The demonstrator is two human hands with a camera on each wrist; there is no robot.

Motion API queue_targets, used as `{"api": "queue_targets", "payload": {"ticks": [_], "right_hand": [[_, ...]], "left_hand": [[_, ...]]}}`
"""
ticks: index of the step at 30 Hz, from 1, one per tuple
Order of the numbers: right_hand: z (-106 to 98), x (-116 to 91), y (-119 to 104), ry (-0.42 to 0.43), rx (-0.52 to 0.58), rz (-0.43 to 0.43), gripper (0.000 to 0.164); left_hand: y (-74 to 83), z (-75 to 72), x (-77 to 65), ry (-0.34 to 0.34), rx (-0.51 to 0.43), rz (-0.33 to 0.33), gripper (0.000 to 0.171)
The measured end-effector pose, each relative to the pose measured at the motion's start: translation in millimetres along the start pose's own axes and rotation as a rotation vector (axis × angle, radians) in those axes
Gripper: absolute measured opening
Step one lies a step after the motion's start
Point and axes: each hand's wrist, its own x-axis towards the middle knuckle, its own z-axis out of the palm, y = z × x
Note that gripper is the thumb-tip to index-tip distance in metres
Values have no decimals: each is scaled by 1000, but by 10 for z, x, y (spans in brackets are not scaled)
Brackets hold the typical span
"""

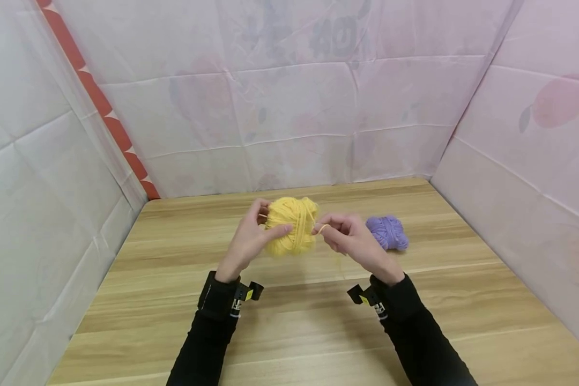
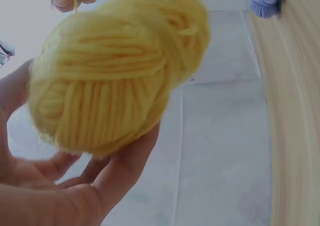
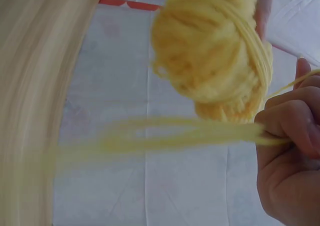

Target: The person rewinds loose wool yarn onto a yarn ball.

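Observation:
A ball of yellow yarn (image 1: 289,222) is held up over the table by my left hand (image 1: 248,238), thumb across its near face and fingers behind it. In the left wrist view the ball (image 2: 110,76) shows a band of strands wound round its waist. Just right of it, my right hand (image 1: 349,238) grips a yellow strand with curled fingers. Seen from the right wrist, loose yarn (image 3: 175,133) trails blurred out of the right hand (image 3: 292,151), while a thin strand (image 3: 290,88) runs between that hand and the ball.
A smaller purple ball of yarn (image 1: 387,232) lies on the wooden table (image 1: 289,332), just beyond the right wrist. Pale printed sheets (image 1: 289,107) hang as walls behind and on both sides. A red scalloped strip (image 1: 96,96) runs down the back left corner.

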Motion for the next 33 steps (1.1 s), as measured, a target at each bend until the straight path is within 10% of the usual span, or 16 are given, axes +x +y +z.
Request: {"api": "queue_targets", "payload": {"ticks": [17, 26, 33], "right_hand": [[151, 85, 89, -85, 25, 25, 23], [156, 127, 182, -172, 164, 68, 30], [97, 145, 226, -199, 308, 84, 25]], "left_hand": [[61, -71, -1, 136, -606, 148, 33], [81, -91, -26, 14, -770, 201, 28], [77, -130, -54, -230, -769, 198, 39]]}}
